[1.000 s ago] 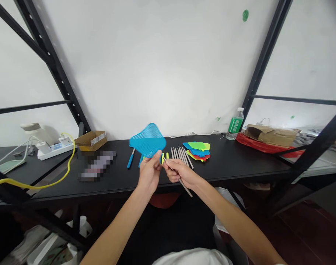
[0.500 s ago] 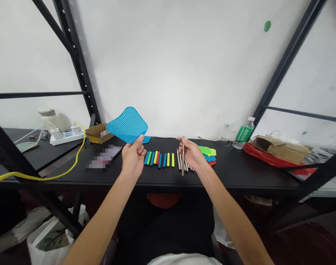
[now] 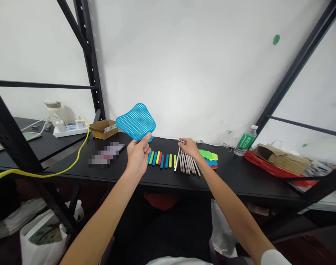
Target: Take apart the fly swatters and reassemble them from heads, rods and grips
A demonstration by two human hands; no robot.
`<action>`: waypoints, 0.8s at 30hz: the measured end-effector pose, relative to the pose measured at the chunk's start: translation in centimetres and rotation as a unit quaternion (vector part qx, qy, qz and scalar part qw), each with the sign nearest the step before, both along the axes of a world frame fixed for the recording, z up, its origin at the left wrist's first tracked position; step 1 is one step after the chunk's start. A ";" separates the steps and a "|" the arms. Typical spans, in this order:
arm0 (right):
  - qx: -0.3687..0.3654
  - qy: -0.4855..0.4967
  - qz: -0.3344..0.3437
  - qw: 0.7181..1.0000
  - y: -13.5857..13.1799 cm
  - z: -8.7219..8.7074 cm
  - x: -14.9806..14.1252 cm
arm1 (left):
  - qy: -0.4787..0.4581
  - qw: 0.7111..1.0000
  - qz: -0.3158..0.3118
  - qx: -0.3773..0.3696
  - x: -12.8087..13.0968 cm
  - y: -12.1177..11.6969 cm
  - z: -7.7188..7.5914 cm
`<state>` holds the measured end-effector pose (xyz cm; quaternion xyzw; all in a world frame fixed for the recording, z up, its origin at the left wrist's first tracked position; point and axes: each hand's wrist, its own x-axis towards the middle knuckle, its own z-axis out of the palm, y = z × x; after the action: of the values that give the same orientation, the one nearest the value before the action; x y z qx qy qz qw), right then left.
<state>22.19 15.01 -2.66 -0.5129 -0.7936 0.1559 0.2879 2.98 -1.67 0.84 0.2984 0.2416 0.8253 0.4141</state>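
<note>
My left hand (image 3: 139, 152) is closed on a blue perforated fly swatter head (image 3: 137, 121), its mesh raised up and leaning to the left above the table. In my right hand (image 3: 188, 147) the fingers pinch the upper end of a metal rod (image 3: 177, 159), which slants down to the left; I cannot tell if its lower end touches the table. Right beside it lies a row of several similar metal rods (image 3: 188, 163). Between the hands, several coloured handles (image 3: 162, 161) in blue, green, yellow and red lie side by side. Past my right wrist is a stack of coloured swatter heads (image 3: 209, 155).
On the black table (image 3: 234, 176) stand a water bottle (image 3: 245, 141) at right and an open cardboard box (image 3: 104, 129) at left. A phone (image 3: 108, 152) lies nearer. A yellow cable (image 3: 74, 165) crosses the left side. Red wrapping and crumpled cardboard (image 3: 281, 156) lie far right.
My right hand has brought the rod from upright to slanting, at the left side of the rod row. The view has shifted slightly; the left hand still holds the swatter head.
</note>
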 end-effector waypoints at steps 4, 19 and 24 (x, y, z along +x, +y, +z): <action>-0.005 -0.097 -0.024 0.995 0.8 -0.6 -0.7 | -0.001 1.000 -0.007 -0.005 0.4 0.1 -0.1; -0.011 0.057 0.033 0.998 -2.5 -1.0 -1.2 | 0.071 0.996 -0.027 -0.041 0.7 0.4 -0.9; -0.167 0.364 0.229 0.887 -7.5 0.1 -0.5 | 0.208 0.969 -0.071 -0.109 2.1 1.2 -3.0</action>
<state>21.72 7.47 -2.55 -0.2647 -0.6909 0.5231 0.4230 5.07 -0.43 -2.14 0.4329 0.3894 0.6820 0.4427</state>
